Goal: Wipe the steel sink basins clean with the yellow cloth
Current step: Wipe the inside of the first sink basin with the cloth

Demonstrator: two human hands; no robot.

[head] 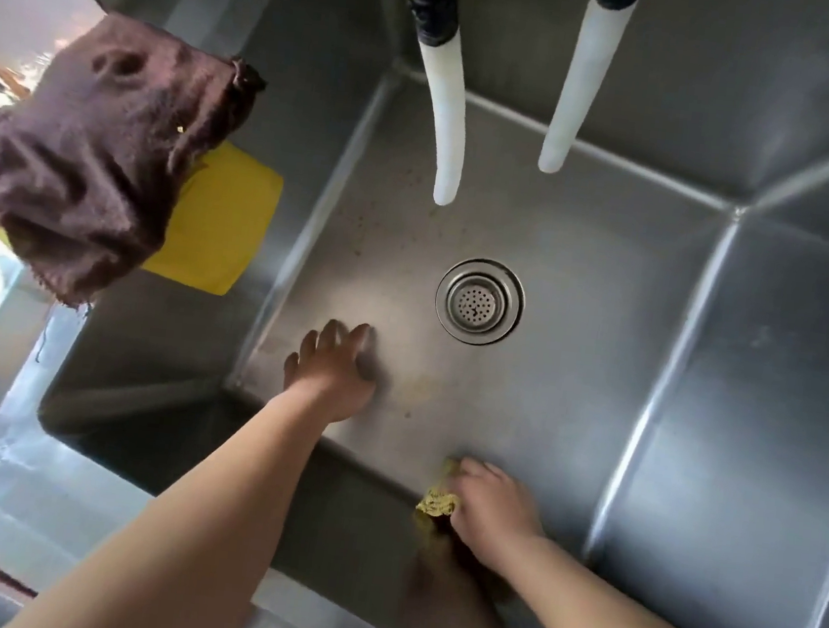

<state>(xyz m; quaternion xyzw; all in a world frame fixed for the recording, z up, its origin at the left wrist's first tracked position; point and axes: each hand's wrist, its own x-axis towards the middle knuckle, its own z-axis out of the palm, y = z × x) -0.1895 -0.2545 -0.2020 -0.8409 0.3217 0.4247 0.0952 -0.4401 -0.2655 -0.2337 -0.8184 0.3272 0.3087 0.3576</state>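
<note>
I look down into a deep steel sink basin (614, 264) with a round drain strainer (479, 301) in its floor. My left hand (331, 371) rests flat on the basin floor, left of the drain, fingers spread and empty. My right hand (490, 513) presses a crumpled yellow cloth (437, 502) against the lower edge of the floor where it meets the near wall. Only a small bunch of the cloth shows past my fingers. Brownish specks dot the floor near the left wall.
Two white hoses (449, 126) (580, 85) hang down from above over the back of the basin. A dark brown rag (83, 162) is draped over the left rim, with a yellow sheet (221, 224) under it. The near rim runs along the bottom.
</note>
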